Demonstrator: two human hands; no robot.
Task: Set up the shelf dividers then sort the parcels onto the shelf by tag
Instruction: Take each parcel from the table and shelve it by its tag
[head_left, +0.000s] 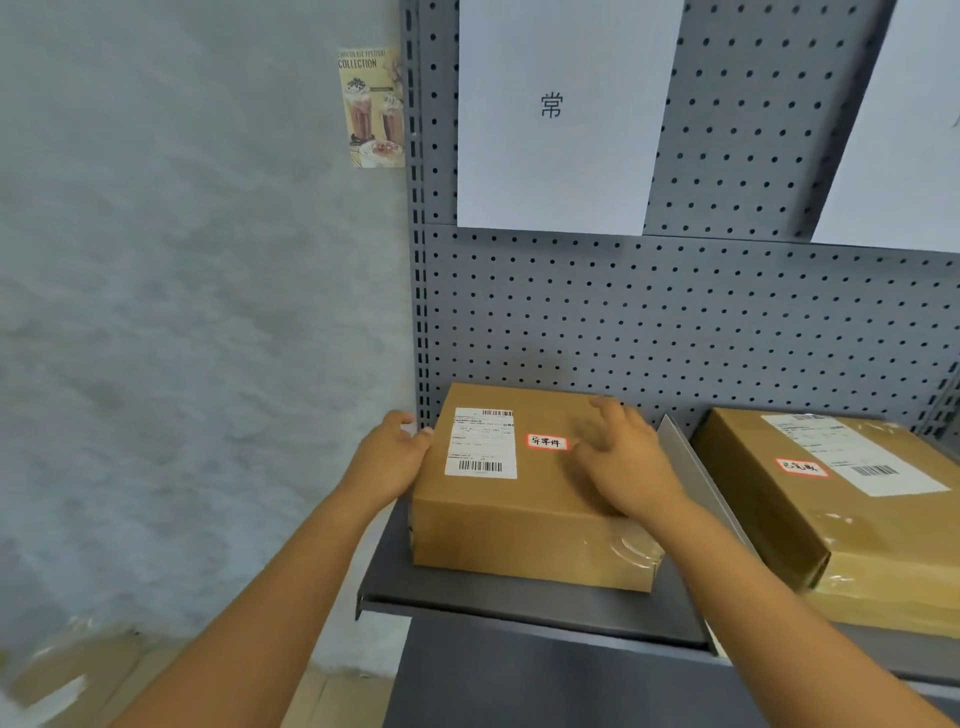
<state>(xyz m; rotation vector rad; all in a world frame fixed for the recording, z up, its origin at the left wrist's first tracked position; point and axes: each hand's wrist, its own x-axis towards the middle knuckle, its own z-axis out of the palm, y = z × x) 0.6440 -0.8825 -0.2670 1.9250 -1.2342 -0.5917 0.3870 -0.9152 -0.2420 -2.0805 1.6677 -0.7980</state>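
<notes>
Head view: a cardboard parcel (524, 499) lies flat on the grey shelf (519, 597), in the leftmost bay, with its back edge close to the pegboard (675, 312) and its front face set back from the shelf lip, leaving a bare strip of shelf in front. The left hand (387, 460) presses against the parcel's left side near the back corner, fingers fairly straight and wedged between the box and the slotted upright (418, 260); little room remains there. The right hand (621, 462) rests on the parcel's top right, fingers spread and relaxed, though motion blur makes it hard to say whether the fingertips actually touch. The two hands are apart, one at each side of the box. A white label (480, 441) and a red-edged tag (546, 442) sit on the top face. Just right of the parcel a grey divider (691, 467) stands upright, running front to back, with only a narrow gap to the box. Beyond it a second parcel (841, 509) lies in the next bay, its front overhanging the shelf edge, with its own red tag (800, 466). A white sheet (561, 114) hangs on the pegboard above the left bay.
</notes>
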